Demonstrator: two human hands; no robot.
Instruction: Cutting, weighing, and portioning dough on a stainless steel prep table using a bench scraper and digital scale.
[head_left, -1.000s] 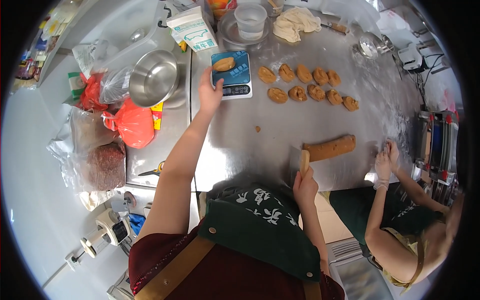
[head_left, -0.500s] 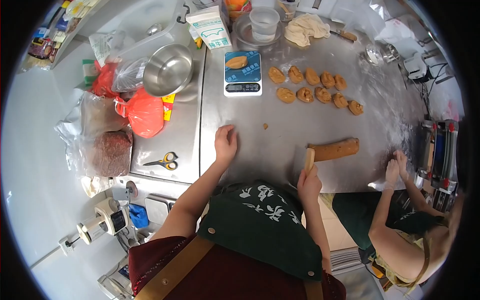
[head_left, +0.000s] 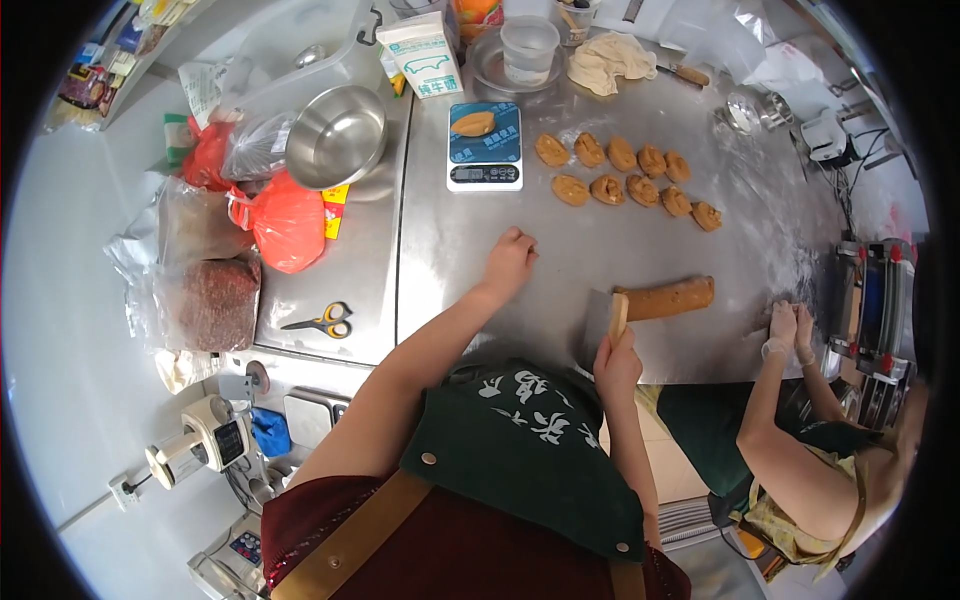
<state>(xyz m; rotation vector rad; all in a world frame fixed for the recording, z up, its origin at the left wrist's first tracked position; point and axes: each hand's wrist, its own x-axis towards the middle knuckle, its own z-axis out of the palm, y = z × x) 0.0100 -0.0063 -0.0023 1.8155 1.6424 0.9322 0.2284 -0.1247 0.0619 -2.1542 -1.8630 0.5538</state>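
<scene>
1. So far, ten brown, roughly oval pieces of dough-like material (head_left: 642, 190) lie in two rows of five on the shiny stainless-steel tabletop (head_left: 430, 230); their portioning looks done.
2. One more brown, elongated piece (head_left: 472, 124) lies on the flat white digital scale with a blue top (head_left: 500, 150), left of the rows; I judge its weighing unfinished, since it is not among them.
3. Uncut, a smooth brown log of the same material (head_left: 670, 298) lies nearer the person, apart from the rows, so more dividing seems left.
4. The right hand (head_left: 618, 368) grasps the pale wooden handle of a flat metal-bladed cutter (head_left: 618, 315), at the log's left end.
5. The left hand (head_left: 512, 262), fingers curled, is over the tabletop, below the scale; whether it pinches anything, I cannot tell.
</scene>
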